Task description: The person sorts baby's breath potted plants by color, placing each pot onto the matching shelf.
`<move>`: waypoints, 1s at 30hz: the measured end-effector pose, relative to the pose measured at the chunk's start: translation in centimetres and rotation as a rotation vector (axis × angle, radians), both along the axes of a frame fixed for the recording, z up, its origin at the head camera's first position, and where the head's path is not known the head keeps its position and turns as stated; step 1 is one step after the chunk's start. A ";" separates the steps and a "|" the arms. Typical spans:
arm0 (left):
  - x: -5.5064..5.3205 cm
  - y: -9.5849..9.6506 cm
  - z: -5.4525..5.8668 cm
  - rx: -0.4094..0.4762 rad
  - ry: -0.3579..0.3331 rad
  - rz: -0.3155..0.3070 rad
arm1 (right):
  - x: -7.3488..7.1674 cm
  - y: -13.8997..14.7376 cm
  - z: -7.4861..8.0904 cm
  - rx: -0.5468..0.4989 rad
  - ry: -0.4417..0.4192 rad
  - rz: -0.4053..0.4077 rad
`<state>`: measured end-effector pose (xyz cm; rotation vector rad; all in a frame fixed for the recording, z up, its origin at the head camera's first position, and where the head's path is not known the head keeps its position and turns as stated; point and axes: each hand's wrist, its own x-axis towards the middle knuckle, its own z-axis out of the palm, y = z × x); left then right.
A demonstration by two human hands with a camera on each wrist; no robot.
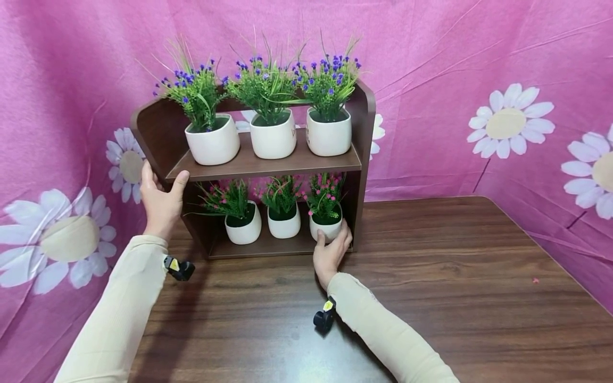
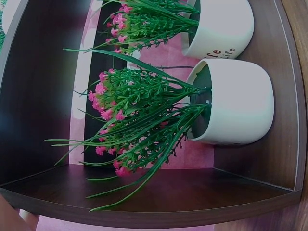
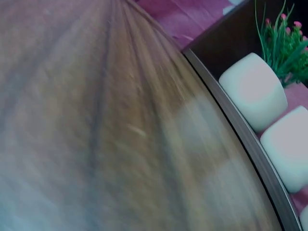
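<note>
A two-tier brown wooden shelf (image 1: 366, 143) stands on the table. My left hand (image 1: 162, 206) grips its left side panel, thumb at the front by the upper board; a bit of that hand shows in the left wrist view's lower corner. On the lower board, my right hand (image 1: 331, 256) holds the rightmost white flower pot (image 1: 325, 230), with fingers along its right side and thumb at its front. This pot carries pink artificial flowers. Beside it are a middle pot (image 1: 284, 227) and a left pot (image 2: 243, 103), both with pink flowers.
Three white pots with purple flowers, among them the middle one (image 1: 273, 141), line the upper board. Behind hangs a pink cloth (image 1: 421, 53) with daisy prints. The wooden table (image 1: 431, 266) extends to the right, with a small pink bit (image 1: 535, 280) on it.
</note>
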<state>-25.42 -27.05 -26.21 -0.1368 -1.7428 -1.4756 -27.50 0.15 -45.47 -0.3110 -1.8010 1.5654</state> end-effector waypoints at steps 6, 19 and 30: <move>0.1 0.0 0.1 -0.006 -0.006 0.004 | -0.9 0.7 0.1 0.023 -0.031 0.022; 0.6 0.5 0.3 -0.012 -0.018 0.009 | -1.7 1.2 0.1 0.111 -0.059 0.028; 0.6 0.5 0.4 -0.018 -0.002 0.012 | -1.7 1.5 0.1 0.124 -0.086 0.042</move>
